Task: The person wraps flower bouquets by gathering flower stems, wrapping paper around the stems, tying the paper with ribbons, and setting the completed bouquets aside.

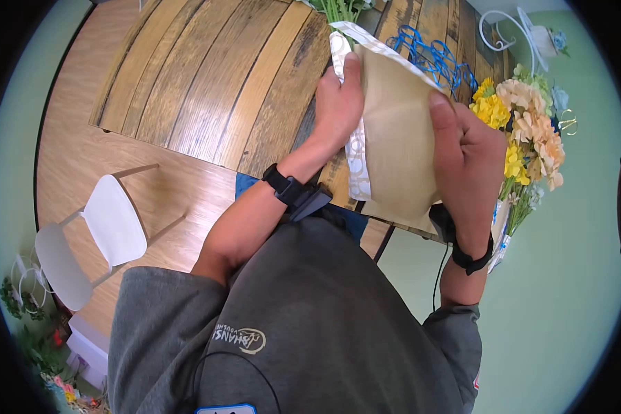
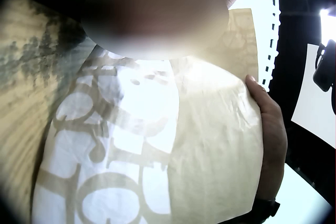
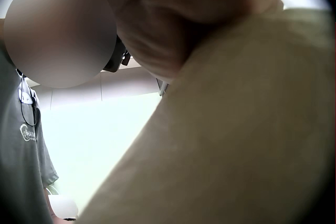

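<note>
A sheet of wrapping paper (image 1: 400,131), tan on one face and white with tan lettering along a folded strip, stands over the wooden table. My left hand (image 1: 339,103) grips its left edge near the top, thumb lying along the white strip. Green stems (image 1: 341,10) show just past the paper's top end. At the opposite edge, my right hand (image 1: 466,159) pinches the paper between thumb and curled fingers. The left wrist view shows the printed strip (image 2: 115,129) close up, with the right hand (image 2: 273,140) at the far edge. Tan paper (image 3: 236,129) fills much of the right wrist view.
Tangled blue ribbon (image 1: 431,58) lies on the table (image 1: 207,76) beyond the paper. Yellow flowers (image 1: 490,110) and peach flowers (image 1: 531,117) stand to the right by the green wall. White chairs (image 1: 114,221) are on the floor at left. A black cable (image 1: 440,276) hangs by the right wrist.
</note>
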